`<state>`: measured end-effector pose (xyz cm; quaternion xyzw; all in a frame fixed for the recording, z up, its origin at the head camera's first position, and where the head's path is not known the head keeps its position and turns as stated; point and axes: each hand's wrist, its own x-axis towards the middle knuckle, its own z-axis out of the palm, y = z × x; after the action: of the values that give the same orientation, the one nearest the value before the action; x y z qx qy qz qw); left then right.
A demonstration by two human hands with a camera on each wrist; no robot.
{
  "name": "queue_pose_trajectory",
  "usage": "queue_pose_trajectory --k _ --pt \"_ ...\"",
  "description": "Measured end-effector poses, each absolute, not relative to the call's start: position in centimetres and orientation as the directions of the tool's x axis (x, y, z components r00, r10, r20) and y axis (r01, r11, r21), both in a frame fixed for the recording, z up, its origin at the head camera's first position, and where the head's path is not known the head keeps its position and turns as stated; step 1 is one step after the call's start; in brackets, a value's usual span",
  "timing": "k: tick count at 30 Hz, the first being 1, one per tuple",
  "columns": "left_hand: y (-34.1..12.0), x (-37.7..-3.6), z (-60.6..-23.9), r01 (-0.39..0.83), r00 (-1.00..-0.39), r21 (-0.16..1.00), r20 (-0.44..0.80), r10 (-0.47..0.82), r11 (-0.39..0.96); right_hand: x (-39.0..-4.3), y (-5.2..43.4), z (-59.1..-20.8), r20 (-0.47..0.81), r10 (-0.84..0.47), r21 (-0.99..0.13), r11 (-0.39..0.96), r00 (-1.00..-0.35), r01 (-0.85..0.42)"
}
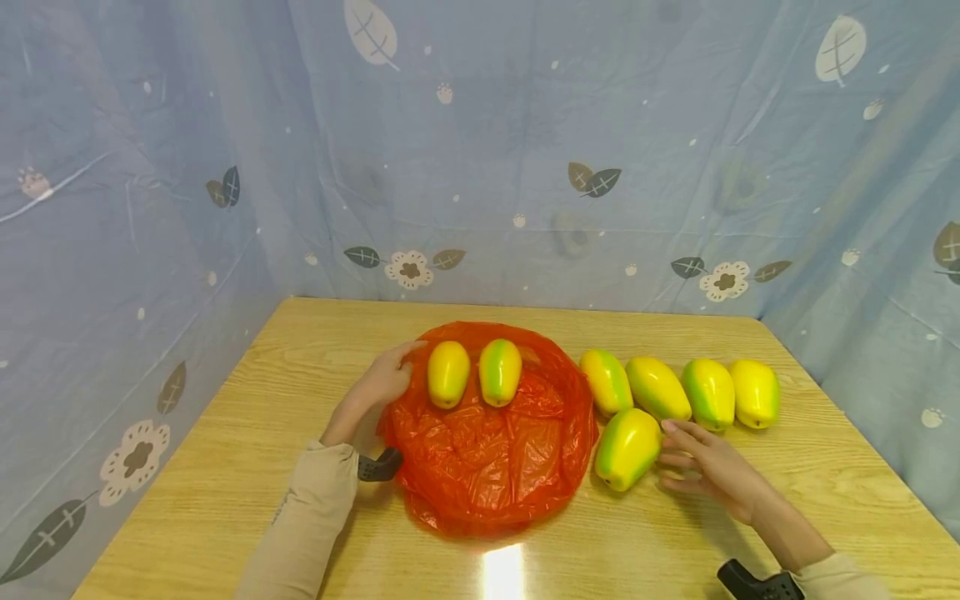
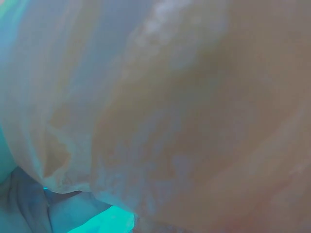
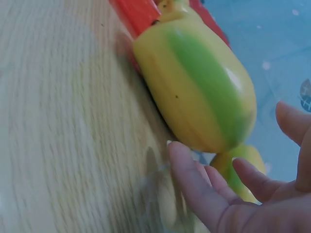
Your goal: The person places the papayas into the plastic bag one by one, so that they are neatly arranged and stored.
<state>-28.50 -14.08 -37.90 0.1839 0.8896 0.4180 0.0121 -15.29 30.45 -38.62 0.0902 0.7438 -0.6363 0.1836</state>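
Observation:
A red plastic bag (image 1: pixel 491 467) lies spread on the table with its round rim open. Within that rim, toward the far side, rest two yellow-green papayas, a left papaya (image 1: pixel 448 375) and a right papaya (image 1: pixel 499 372). At the bag's left rim is my left hand (image 1: pixel 382 379), index finger stretched along the edge; whether it pinches the plastic, I cannot tell. Thin plastic covers most of the left wrist view. My right hand (image 1: pixel 716 471) has its fingers spread, fingertips right at the end of a nearer papaya (image 1: pixel 628 450) just outside the bag, also a large papaya (image 3: pixel 199 87) in the right wrist view.
Several more papayas (image 1: pixel 712 393) lie in a row behind the right hand, the leftmost beside the bag's rim. The wooden table (image 1: pixel 247 433) ends at a blue patterned curtain (image 1: pixel 517 167) behind and at both sides. Each wrist wears a dark band (image 1: pixel 380 465).

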Motion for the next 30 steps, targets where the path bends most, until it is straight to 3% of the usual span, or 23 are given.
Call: queue_pose_trajectory --k 30 --pt "-14.3 -28.5 -37.9 0.328 -0.927 0.738 0.130 0.352 0.589 -15.4 28.1 -38.7 -0.379 -0.136 -0.923 0.124 -0.915 0.363"
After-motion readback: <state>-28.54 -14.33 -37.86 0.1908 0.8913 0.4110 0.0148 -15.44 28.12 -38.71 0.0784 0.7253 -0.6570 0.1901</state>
